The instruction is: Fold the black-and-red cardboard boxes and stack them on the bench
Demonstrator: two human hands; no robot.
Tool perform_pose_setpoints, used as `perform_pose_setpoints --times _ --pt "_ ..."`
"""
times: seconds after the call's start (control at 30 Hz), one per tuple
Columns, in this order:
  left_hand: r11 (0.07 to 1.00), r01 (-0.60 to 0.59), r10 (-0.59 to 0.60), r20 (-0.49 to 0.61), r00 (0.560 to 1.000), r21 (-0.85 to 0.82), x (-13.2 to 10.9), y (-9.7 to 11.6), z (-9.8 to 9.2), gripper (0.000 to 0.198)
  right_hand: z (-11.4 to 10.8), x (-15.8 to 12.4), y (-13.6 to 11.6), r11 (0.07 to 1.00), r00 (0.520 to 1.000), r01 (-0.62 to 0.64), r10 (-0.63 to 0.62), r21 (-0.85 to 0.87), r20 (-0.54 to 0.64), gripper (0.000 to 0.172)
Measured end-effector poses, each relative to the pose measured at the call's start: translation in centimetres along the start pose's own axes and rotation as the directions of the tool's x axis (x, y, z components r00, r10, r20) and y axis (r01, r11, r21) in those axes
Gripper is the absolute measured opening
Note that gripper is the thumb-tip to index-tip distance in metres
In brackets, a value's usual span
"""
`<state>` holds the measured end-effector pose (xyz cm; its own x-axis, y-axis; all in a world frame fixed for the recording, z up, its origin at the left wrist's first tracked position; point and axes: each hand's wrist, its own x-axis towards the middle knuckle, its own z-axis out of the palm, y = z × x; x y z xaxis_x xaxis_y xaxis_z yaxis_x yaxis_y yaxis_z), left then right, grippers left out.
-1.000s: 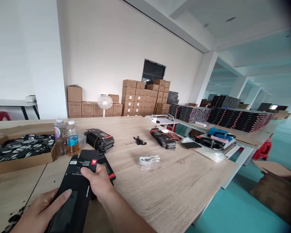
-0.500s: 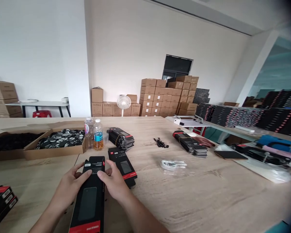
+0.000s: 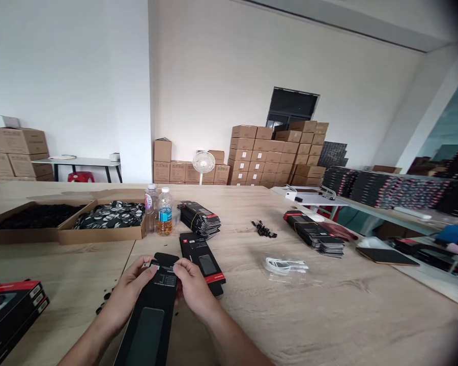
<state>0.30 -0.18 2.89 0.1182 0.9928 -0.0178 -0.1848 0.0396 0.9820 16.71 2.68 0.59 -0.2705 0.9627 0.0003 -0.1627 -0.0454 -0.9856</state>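
Our left hand point(image 3: 127, 294) and right hand point(image 3: 194, 287) curl half-closed, pinching the top of a long black windowed cardboard package point(image 3: 152, 315) at six o'clock on the pale wood-grain table point(image 3: 328, 315); a black red-striped cardboard box point(image 3: 202, 264) lies just beyond, at one o'clock.

No wording could be read clearly anywhere. The black packaging sleeve point(image 3: 154, 310) carried a block of small white print near its far end, too small to read. The black box point(image 3: 200, 256) just beside it had a red band at its near end with tiny white lettering, also illegible. The water bottle point(image 3: 165, 216) bore a blue label and the stacked brown cartons point(image 3: 259, 152) small white labels, neither legible.
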Motion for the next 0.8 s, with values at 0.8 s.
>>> perform_pose_setpoints --times 0.8 --pt "0.955 -0.131 0.062 0.252 0.966 0.268 -0.8 -0.9 0.6 0.042 -3.0 0.1 -1.2 0.991 0.994 -0.108 0.109 0.080 -0.006 0.041"
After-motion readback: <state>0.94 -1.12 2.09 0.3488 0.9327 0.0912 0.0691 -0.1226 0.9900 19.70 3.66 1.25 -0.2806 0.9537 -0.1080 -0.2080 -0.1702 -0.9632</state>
